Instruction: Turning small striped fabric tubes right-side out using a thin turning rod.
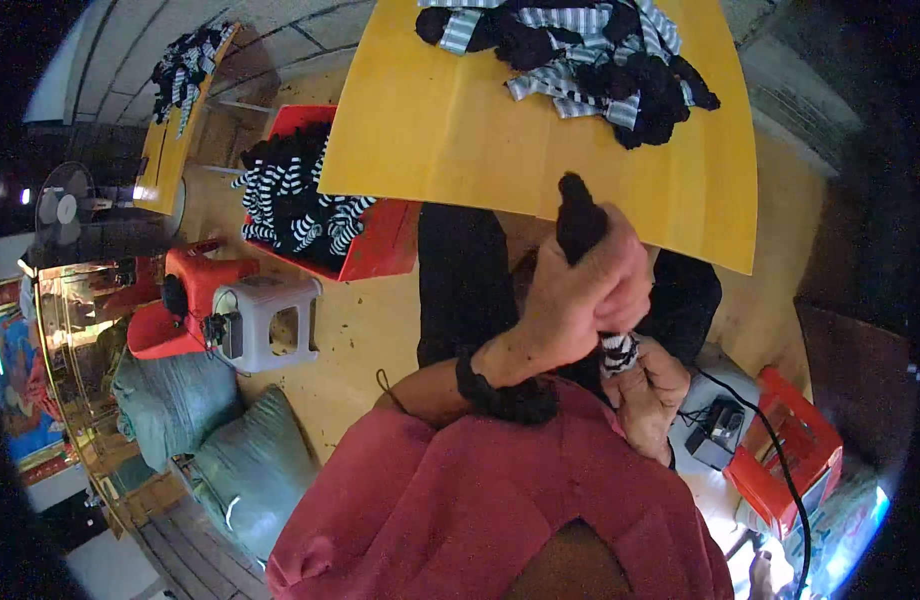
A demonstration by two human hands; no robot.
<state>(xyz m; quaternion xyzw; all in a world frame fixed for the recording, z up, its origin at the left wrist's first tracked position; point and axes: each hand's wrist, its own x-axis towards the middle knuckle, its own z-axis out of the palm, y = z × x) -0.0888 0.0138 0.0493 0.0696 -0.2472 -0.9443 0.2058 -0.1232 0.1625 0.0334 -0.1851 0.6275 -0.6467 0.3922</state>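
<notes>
My left hand (598,290) is closed around a black-and-white sock (582,215), just in front of the table's near edge. The sock's dark end sticks up out of that fist. Below it, my right hand (652,393) grips a striped black-and-white part, which looks like the same sock's other end; the stretch between is covered by my fingers. A black fuzzy band (515,398) circles my left wrist. Beyond my hands, a heap of black and grey-striped socks (600,70) lies on the far part of the yellow table (430,130).
Left of the table, a red bin (385,245) holds black-and-white striped socks (295,190). Farther left are a grey stool (270,300), a red stool (155,330), and green sacks (175,400). At my right, a black cable (780,450) runs past another red stool (790,450).
</notes>
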